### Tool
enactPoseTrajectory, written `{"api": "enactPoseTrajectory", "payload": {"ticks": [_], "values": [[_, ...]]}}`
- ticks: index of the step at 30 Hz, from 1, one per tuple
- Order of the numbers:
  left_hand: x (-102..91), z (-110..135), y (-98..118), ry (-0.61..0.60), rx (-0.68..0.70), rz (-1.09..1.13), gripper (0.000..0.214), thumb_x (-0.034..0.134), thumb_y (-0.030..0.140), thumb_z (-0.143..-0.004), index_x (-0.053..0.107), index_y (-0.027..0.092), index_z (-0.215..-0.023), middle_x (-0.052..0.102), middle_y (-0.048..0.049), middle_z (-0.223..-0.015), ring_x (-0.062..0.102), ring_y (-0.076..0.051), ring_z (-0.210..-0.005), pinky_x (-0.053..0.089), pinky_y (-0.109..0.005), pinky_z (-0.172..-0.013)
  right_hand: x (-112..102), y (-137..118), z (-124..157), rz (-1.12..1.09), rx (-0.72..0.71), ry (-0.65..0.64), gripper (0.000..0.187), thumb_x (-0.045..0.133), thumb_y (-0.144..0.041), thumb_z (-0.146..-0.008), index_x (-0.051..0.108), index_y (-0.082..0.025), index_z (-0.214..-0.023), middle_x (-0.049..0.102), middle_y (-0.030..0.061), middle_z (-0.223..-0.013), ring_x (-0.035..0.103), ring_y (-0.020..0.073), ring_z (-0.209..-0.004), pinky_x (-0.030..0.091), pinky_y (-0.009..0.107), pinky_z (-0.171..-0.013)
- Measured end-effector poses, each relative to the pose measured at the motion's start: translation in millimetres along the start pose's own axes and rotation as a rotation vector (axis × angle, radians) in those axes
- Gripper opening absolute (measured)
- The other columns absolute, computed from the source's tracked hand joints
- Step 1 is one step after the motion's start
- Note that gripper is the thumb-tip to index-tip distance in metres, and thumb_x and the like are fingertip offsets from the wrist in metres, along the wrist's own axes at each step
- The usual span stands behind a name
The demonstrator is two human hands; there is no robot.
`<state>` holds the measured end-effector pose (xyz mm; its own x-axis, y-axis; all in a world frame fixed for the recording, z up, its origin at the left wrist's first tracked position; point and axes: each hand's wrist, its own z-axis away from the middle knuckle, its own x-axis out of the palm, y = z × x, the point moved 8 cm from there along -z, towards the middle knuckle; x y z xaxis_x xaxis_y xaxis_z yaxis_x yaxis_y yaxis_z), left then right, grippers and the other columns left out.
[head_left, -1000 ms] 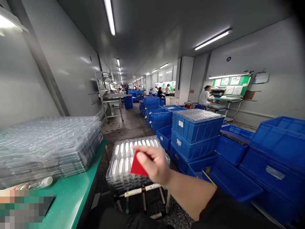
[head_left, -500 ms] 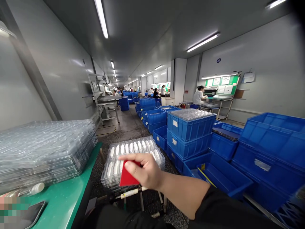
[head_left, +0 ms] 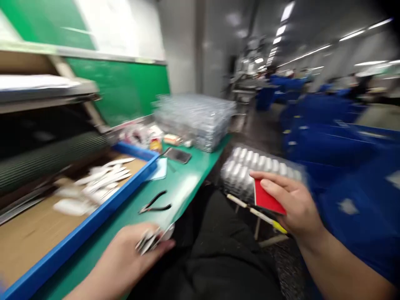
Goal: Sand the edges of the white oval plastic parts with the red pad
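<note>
My left hand [head_left: 126, 252] is closed around a small bunch of thin white pieces [head_left: 147, 242], whose ends stick out of the grip above the bench's front edge. The view is blurred, so their exact kind is unclear. In my right hand [head_left: 298, 204] a flat red pad [head_left: 267, 199] is pinched between thumb and fingers. Just behind that hand, a stack of clear plastic trays [head_left: 233, 187] carries rows of white oval pieces [head_left: 256, 160]. Black-handled pliers [head_left: 156, 204] lie on the green bench [head_left: 184, 183], beyond my left hand.
A blue-rimmed bin [head_left: 93, 221] on the left holds a loose pile of white pieces [head_left: 106, 177]. A phone [head_left: 178, 155] and stacked clear trays [head_left: 195, 118] are farther back on the bench. Blue crates [head_left: 337, 166] fill the right side.
My view has swung left, bringing the bench, the bin and my left hand with its white pieces into sight. My right hand still grips the red pad.
</note>
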<state>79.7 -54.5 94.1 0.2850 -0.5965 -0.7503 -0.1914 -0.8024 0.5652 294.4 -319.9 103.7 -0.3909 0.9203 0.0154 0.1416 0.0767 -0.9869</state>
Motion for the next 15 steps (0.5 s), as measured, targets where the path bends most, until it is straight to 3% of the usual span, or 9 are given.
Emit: {"api": "enactPoseTrajectory", "payload": {"ticks": [2,4,8,10,12,15], "values": [[10.6,13.6,-21.0,-0.108,-0.248,0.172,0.038,0.071,0.04,-0.096,0.06,0.015,-0.07,0.056,0.0034,-0.063,0.05,-0.01,-0.057,0.038,-0.02,-0.053,55.1,26.8,3.0,0.033,0.079,-0.199,0.04,0.079,-0.048,-0.09,0.08,-0.019,-0.117,0.07,0.0092,-0.077,0.059,0.0183,-0.058,0.043,0.025,-0.046],[15.2,17.8,-35.5,-0.115,-0.42,0.315,0.037,0.078,0.042,-0.089,0.06,0.015,-0.07,0.052,0.0048,-0.062,0.044,-0.01,-0.057,0.035,-0.02,-0.053,107.0,34.2,8.9,0.039,0.081,-0.343,0.038,0.077,-0.049,-0.092,0.081,-0.02,-0.116,0.072,0.009,-0.082,0.061,0.0175,-0.061,0.045,0.024,-0.049],[15.6,16.2,-37.5,-0.074,-0.466,0.451,0.035,0.08,0.039,-0.087,0.062,0.014,-0.071,0.051,0.0052,-0.062,0.042,-0.009,-0.058,0.034,-0.02,-0.053,193.5,30.2,24.7,-0.05,0.081,-0.626,0.032,0.072,-0.045,-0.095,0.082,-0.021,-0.114,0.075,0.007,-0.09,0.065,0.0176,-0.073,0.052,0.024,-0.064],[10.8,16.0,-32.6,-0.032,-0.402,0.469,0.03,0.08,0.034,-0.088,0.063,0.014,-0.072,0.054,0.0049,-0.063,0.045,-0.009,-0.057,0.035,-0.02,-0.054,216.1,32.6,25.5,-0.098,0.084,-0.695,0.033,0.071,-0.045,-0.095,0.081,-0.021,-0.115,0.075,0.0072,-0.094,0.067,0.018,-0.077,0.054,0.026,-0.069],[2.4,15.3,-25.9,0.018,-0.292,0.442,0.025,0.079,0.027,-0.089,0.065,0.014,-0.072,0.058,0.004,-0.065,0.049,-0.009,-0.059,0.038,-0.02,-0.057,225.7,43.0,19.2,-0.071,0.107,-0.715,0.035,0.072,-0.045,-0.094,0.081,-0.019,-0.116,0.075,0.0081,-0.097,0.067,0.0188,-0.079,0.054,0.027,-0.071],[-11.0,13.3,-16.8,0.085,-0.127,0.354,0.021,0.075,0.02,-0.093,0.068,0.014,-0.074,0.063,0.0022,-0.068,0.053,-0.009,-0.06,0.04,-0.021,-0.06,216.8,58.9,-3.6,0.056,0.123,-0.563,0.039,0.077,-0.046,-0.088,0.081,-0.017,-0.115,0.075,0.0084,-0.098,0.065,0.0194,-0.08,0.052,0.027,-0.071]]}}
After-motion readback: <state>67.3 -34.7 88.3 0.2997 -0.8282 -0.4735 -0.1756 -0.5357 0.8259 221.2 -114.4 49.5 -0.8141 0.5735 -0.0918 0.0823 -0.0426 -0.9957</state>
